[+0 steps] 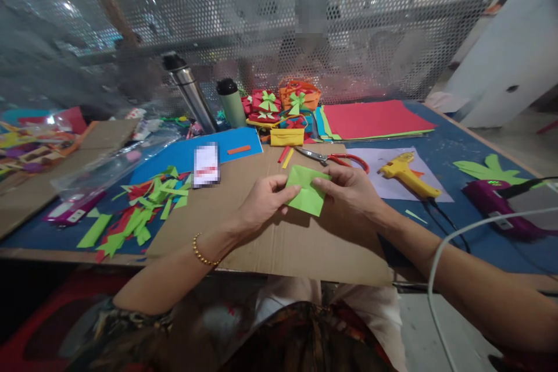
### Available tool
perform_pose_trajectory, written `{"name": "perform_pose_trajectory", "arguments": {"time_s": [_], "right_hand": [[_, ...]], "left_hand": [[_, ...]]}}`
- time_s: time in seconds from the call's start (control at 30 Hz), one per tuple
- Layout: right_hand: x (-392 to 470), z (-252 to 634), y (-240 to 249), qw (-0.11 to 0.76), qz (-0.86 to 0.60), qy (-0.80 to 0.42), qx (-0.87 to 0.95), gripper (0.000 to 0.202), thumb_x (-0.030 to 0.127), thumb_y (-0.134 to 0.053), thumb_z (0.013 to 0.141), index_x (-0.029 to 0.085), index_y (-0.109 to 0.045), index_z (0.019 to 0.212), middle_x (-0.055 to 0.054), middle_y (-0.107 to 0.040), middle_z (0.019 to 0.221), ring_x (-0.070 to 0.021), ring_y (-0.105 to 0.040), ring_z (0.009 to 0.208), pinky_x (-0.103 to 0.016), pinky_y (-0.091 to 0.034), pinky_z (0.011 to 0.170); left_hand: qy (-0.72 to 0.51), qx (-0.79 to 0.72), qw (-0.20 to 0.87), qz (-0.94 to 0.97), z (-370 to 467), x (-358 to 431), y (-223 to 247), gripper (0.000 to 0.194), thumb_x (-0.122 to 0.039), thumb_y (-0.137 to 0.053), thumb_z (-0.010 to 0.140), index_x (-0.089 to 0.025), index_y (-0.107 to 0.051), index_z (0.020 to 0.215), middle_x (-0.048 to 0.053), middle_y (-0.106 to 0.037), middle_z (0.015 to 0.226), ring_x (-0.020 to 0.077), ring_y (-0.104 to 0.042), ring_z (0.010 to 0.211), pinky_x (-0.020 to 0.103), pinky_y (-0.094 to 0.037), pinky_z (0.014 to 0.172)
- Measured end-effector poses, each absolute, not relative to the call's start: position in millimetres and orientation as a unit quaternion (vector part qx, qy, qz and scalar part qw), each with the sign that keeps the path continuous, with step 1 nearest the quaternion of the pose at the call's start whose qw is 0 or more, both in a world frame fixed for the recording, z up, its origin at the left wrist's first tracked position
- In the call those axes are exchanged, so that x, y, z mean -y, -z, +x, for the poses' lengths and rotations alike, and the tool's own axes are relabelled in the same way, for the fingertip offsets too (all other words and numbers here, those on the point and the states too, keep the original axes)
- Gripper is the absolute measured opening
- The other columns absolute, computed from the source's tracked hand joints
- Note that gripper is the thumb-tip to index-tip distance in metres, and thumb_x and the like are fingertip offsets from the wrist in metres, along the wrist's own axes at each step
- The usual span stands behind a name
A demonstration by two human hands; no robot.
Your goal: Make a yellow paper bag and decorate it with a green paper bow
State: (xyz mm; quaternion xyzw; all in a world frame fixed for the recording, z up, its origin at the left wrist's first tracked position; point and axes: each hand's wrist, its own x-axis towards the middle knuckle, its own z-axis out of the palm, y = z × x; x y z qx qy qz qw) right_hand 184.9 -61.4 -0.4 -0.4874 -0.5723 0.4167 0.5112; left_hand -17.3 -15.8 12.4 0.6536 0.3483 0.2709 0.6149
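A creased square of green paper (306,193) is held up over the brown cardboard sheet (270,244). My left hand (267,200) pinches its left edge between thumb and fingers. On the opposite edge, my right hand (349,189) grips it the same way. Just beyond the paper lie scissors (329,158) with red handles, and red and yellow paper strips (286,157). Farther back, a small yellow paper bag (286,136) stands before red and orange paper bags (300,96) with green bows.
Green and red paper scraps (148,209) heap at left, near a blue sheet (174,154). A steel flask (192,93) and a green bottle (232,104) stand behind. At right are a yellow glue gun (410,174), stacked coloured paper (375,119) and a white cable (436,279).
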Motion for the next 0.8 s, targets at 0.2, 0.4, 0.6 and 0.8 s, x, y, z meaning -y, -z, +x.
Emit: {"name": "perform_pose_trajectory", "arguments": {"time_s": [0.2,0.4,0.6,0.8], "right_hand": [[61.6,186.5,0.6,0.514,-0.507,-0.405,0.56,0.065,0.082,-0.079,0.066,0.021,-0.061,0.064,0.004,-0.054,0.049,-0.0095,-0.045,0.047,-0.025,-0.033,0.045],[61.9,187.4,1.5,0.521,-0.505,-0.4,0.56,0.061,0.079,-0.08,0.07,0.02,-0.062,0.068,0.005,-0.054,0.05,-0.0091,-0.045,0.045,-0.024,-0.032,0.044],[63.2,186.3,0.5,0.522,-0.504,-0.398,0.562,0.056,0.074,-0.078,0.075,0.019,-0.064,0.073,0.005,-0.054,0.052,-0.0095,-0.047,0.045,-0.024,-0.034,0.044],[60.9,188.4,-2.0,0.562,-0.533,-0.331,0.539,0.045,0.064,-0.072,0.084,0.02,-0.065,0.081,0.006,-0.055,0.053,-0.0089,-0.047,0.043,-0.024,-0.036,0.044]], "left_hand": [[-0.273,-0.344,0.626,0.645,-16.8,13.3,-10.4,0.037,-0.051,-0.074,0.085,-0.016,-0.064,0.078,-0.004,-0.052,0.053,0.0069,-0.041,0.041,0.019,-0.03,0.036],[-0.265,-0.336,0.656,0.621,-17.0,14.7,-12.7,0.033,-0.048,-0.075,0.084,-0.015,-0.069,0.087,-0.002,-0.057,0.059,0.0082,-0.048,0.043,0.019,-0.039,0.036],[-0.279,-0.342,0.655,0.613,-17.4,15.4,-15.3,0.028,-0.042,-0.073,0.085,-0.014,-0.07,0.089,-0.002,-0.06,0.059,0.0085,-0.051,0.042,0.019,-0.04,0.035],[-0.299,-0.365,0.644,0.602,-15.8,12.2,-18.3,0.024,-0.037,-0.072,0.082,-0.014,-0.068,0.084,0.0,-0.065,0.064,0.0076,-0.054,0.043,0.018,-0.038,0.035]]}}
